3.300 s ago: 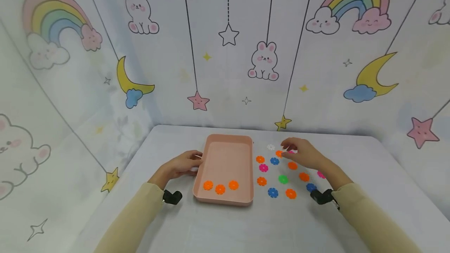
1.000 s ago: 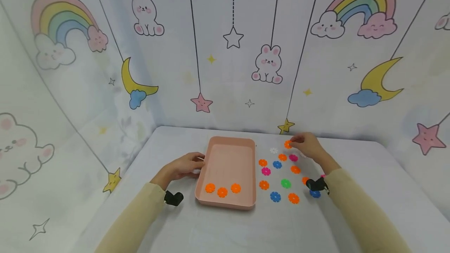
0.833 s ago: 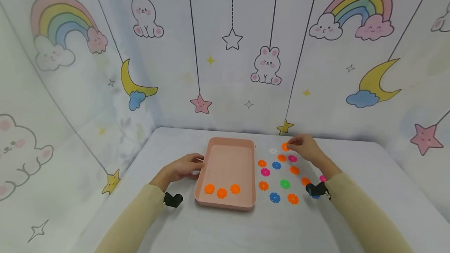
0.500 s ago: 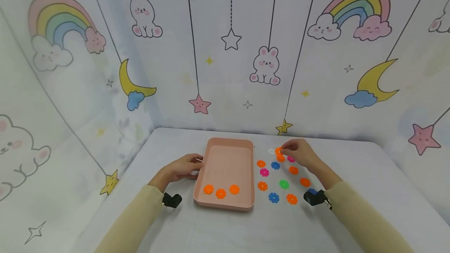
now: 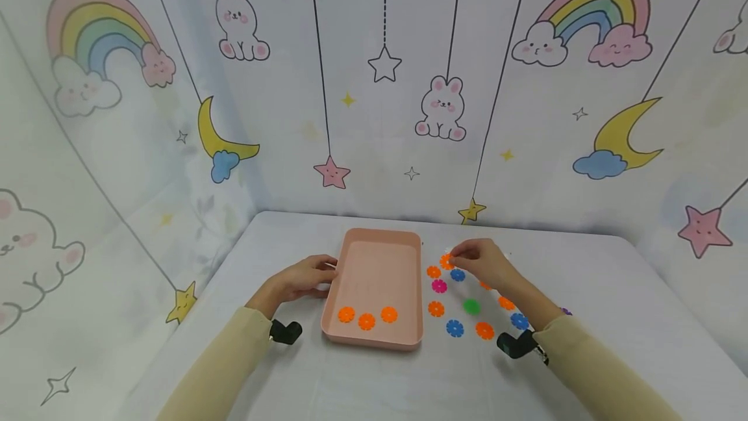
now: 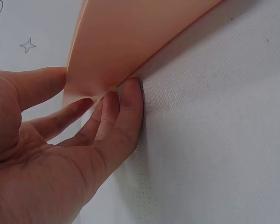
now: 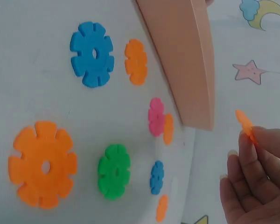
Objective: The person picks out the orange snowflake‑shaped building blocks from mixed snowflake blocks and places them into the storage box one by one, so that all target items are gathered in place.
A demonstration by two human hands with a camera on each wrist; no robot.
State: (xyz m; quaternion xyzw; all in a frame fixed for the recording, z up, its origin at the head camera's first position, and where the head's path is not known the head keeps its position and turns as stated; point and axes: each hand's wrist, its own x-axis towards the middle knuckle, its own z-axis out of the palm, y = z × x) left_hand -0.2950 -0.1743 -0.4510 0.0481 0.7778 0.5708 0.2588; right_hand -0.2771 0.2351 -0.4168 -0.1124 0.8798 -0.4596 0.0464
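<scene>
In the head view a peach-coloured plastic tray lies on the table, with three orange notched discs inside near its front end. My left hand is at the tray's left side, fingertips against the outer wall and down by its bottom edge in the left wrist view. My right hand pinches one orange notched disc between thumb and fingertips, just right of the tray. Seen from the right wrist, this disc is tilted nearly edge-on, raised above the table.
Right of the tray lie several loose notched discs: blue, green, pink and orange among them. A purple one peeks out beside the right sleeve. A patterned curtain stands behind the table.
My right hand had the orange disc near the table's back edge a second ago and has moved it left and forward, closer to the tray. My left hand and the tray stay put.
</scene>
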